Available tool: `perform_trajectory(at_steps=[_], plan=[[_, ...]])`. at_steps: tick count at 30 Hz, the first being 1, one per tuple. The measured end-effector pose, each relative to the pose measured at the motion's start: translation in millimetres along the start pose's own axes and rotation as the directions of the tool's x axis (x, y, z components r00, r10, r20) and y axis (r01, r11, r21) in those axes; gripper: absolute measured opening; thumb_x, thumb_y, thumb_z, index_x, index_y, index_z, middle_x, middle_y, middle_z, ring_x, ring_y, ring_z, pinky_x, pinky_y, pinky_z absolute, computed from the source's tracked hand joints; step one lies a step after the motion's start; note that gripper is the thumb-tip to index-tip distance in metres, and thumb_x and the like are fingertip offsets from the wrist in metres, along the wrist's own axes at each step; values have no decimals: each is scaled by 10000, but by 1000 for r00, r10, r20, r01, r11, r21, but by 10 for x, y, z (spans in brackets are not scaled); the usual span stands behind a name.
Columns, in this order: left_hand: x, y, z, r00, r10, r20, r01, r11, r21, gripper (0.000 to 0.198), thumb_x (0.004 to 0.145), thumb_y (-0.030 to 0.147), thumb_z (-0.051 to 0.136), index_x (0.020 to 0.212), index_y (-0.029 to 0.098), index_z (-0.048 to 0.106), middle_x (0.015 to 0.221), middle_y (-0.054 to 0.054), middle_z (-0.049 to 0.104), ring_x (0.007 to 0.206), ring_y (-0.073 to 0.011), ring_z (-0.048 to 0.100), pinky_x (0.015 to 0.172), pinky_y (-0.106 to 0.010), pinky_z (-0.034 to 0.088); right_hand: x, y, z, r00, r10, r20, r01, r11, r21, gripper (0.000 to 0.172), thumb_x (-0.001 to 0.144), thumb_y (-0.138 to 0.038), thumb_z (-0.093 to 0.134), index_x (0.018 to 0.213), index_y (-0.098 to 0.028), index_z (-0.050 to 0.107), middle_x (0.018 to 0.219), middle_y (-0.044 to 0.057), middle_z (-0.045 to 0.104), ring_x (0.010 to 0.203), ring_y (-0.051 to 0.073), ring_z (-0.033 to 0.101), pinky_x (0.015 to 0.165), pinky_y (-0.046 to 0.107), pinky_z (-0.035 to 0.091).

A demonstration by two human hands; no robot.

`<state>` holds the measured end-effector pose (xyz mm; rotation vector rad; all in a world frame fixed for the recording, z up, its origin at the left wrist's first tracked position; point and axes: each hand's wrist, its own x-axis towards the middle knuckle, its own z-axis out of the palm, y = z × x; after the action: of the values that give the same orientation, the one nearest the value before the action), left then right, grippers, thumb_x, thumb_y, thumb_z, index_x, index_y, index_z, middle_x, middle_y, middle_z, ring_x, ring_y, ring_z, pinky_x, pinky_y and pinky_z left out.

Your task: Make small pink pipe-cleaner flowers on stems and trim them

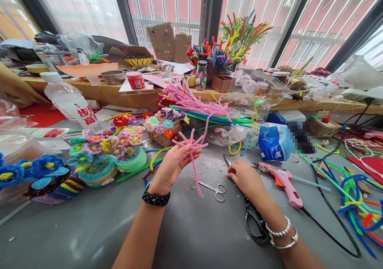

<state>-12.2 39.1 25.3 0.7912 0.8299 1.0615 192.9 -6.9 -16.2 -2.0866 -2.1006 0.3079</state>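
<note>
My left hand [176, 163] pinches a pink pipe-cleaner star [192, 144] whose several arms spread outward, with one long strand hanging toward the table. My right hand [243, 179] rests over black-handled scissors [256, 225], its fingers curled about their middle; the blade tip pokes out beyond the fingers and the handles lie below the wrist. Between the two hands lie small silver scissors [216, 189], flat on the table. Just right of my right hand is a pink glue gun [284, 181] with a black cord.
Pipe-cleaner flower pots [98, 167] crowd the left, below a clear bottle [70, 101]. A bundle of pink pipe cleaners [194, 99] lies at the back centre. A blue packet [275, 141] and loose coloured pipe cleaners [356, 197] are on the right. Scraps dot the grey table [191, 237].
</note>
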Motion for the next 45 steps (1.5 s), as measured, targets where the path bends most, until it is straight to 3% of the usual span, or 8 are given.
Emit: perform_trajectory(at_steps=[9,25,28,30,33,37,41,45], plan=[[-2,-2,7,1000,1,-3,-1,1000,23,156,744,149,528,896,115,534,856,-76,665,757,-141,633,766,-245,484,171,-125,18,996,-87,-28,89,991,103,124,770,-173,474,738,-176,595,805,50,573,764,167,544,682,251,366],[14,-56,36,999,-3,34,1,999,50,166,742,172,537,905,136,539,832,-60,668,746,-138,631,753,-256,484,210,-99,-5,989,-142,32,136,980,143,121,729,-146,511,699,-164,628,754,45,609,714,157,555,664,244,391],[16,-54,31,999,-13,35,11,998,66,181,738,178,546,913,132,541,835,-73,668,752,-147,631,755,-263,482,157,-40,-127,989,-141,-38,145,973,180,139,760,-183,484,722,-175,618,772,41,616,739,158,558,679,251,403],[17,-49,27,999,-19,27,17,997,72,191,737,177,547,922,129,539,834,-79,669,750,-149,631,753,-265,482,100,92,-273,969,-115,-219,168,955,244,148,772,-230,480,740,-175,613,772,49,622,705,159,560,649,256,416],[15,-46,15,999,-7,37,5,999,53,160,737,175,547,890,128,552,814,-70,672,747,-144,629,747,-256,482,10,426,-525,843,41,-537,51,987,155,181,764,-293,495,743,-158,614,758,71,626,649,174,552,650,291,406],[8,-52,-8,998,-8,64,4,998,65,125,746,208,544,826,118,575,822,-82,673,764,-142,623,745,-246,480,2,935,-718,687,168,-707,-258,966,-21,222,761,-271,470,742,-116,629,739,134,615,678,245,552,585,321,374],[8,-56,-28,997,2,81,-8,998,68,136,739,238,559,813,126,580,833,-83,674,777,-144,620,740,-244,476,106,1239,-684,714,252,-654,-405,910,-91,297,780,-260,378,776,-111,636,768,165,597,703,304,545,538,345,342],[17,-65,-39,997,4,76,-9,998,66,143,730,252,570,809,133,579,814,-69,672,779,-140,616,706,-227,473,152,1278,-618,763,255,-594,-390,914,-110,313,776,-224,357,860,-104,634,827,167,593,718,298,550,535,338,339]])
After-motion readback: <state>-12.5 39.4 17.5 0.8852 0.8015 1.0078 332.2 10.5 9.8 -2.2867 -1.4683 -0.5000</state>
